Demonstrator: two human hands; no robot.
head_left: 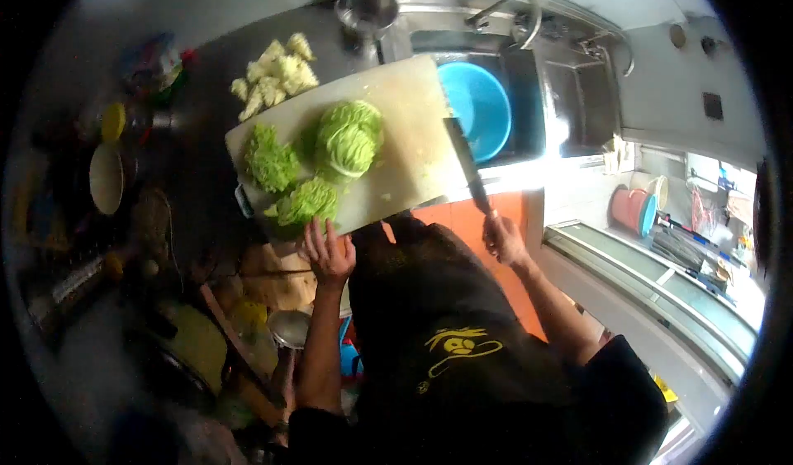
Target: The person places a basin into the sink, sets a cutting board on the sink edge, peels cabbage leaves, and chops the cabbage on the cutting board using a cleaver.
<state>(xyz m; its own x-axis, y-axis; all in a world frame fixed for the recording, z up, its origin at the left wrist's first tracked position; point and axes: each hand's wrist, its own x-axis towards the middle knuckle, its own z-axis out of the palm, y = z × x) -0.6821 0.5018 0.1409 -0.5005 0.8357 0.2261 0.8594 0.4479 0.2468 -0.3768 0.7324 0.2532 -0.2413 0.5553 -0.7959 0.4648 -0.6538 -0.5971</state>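
My right hand (502, 238) is closed round the handle of a kitchen knife (464, 153), whose dark broad blade lies along the right end of a white cutting board (409, 163). Fingers apart, my left hand (328, 254) is at the board's near edge, its fingertips against a cut piece of green cabbage (307, 202). Behind that piece is another leafy cabbage chunk (271, 161). A larger round cabbage (350, 139) sits near the middle of the board. Pale yellow vegetable chunks (277, 75) are heaped on the counter past the board's far edge.
To the right, a blue basin (475, 110) stands in the sink under a curved faucet (529, 19). A metal bowl (367, 11) is at the back. Jars and a cup (107, 177) crowd the dark left side. An orange cabinet front (496, 209) is below the counter.
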